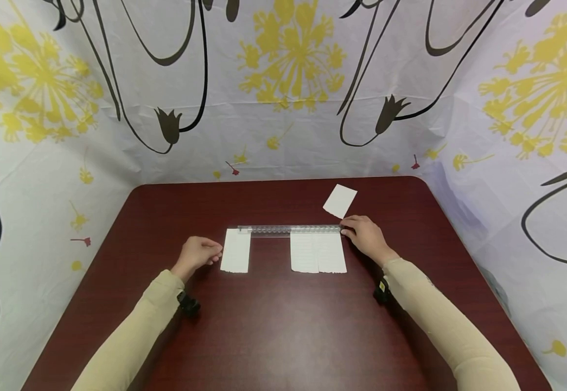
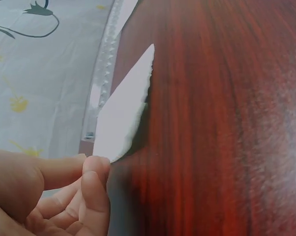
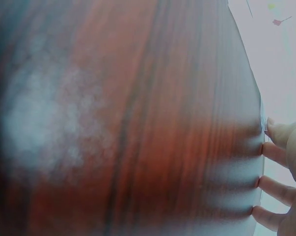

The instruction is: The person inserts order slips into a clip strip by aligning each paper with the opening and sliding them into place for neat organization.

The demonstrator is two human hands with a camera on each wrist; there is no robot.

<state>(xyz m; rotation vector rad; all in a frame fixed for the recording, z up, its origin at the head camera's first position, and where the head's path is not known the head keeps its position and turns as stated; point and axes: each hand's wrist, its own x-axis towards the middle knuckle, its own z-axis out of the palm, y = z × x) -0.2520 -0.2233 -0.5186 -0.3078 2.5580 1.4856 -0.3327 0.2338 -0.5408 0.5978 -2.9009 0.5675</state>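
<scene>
My left hand pinches the left edge of a white paper strip between thumb and fingertips. In the left wrist view the strip bows up a little off the table along its ragged edge. A clear ruler lies crosswise over the strip's upper edge and over the tops of two white paper pieces lying side by side to the right. My right hand holds the ruler's right end, with thumb and forefinger at it. Its other fingertips rest on the table in the right wrist view.
Another white paper piece lies tilted beyond the ruler's right end. Everything rests on a dark red-brown wooden table with rounded far corners. A white cloth with yellow and grey flowers hangs around its back and sides.
</scene>
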